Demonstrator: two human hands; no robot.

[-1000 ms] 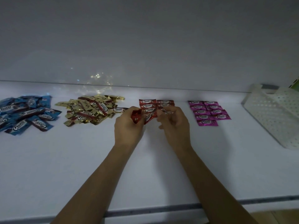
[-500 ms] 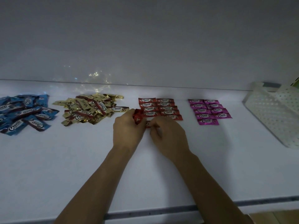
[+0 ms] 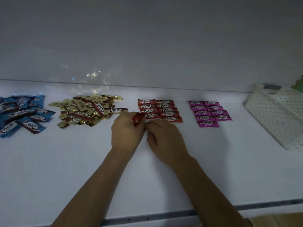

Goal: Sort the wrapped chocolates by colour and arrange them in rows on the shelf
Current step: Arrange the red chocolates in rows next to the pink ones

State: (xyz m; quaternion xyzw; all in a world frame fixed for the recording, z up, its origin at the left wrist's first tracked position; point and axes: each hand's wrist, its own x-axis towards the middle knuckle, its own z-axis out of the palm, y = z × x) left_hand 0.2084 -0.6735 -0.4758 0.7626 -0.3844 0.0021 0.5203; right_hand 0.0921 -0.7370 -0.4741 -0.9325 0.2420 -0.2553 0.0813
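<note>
Our long white shelf (image 3: 213, 169) has a white holed plastic basket (image 3: 270, 122) far right. Blue-wrapped chocolates (image 3: 23, 115) and gold-wrapped chocolates (image 3: 86, 110) lie in heaps, too jumbled to count. We count nine red-wrapped chocolates (image 3: 167, 110) in rows, nine pink-wrapped chocolates (image 3: 205, 113) too. We think red is being filled. Our left hand (image 3: 126, 130) grips a red bunch (image 3: 138, 119); our right hand (image 3: 165, 140) curls over the next spot, hold hidden. Next, one must lie straight.

White perforated basket (image 3: 270, 115) at far right
</note>
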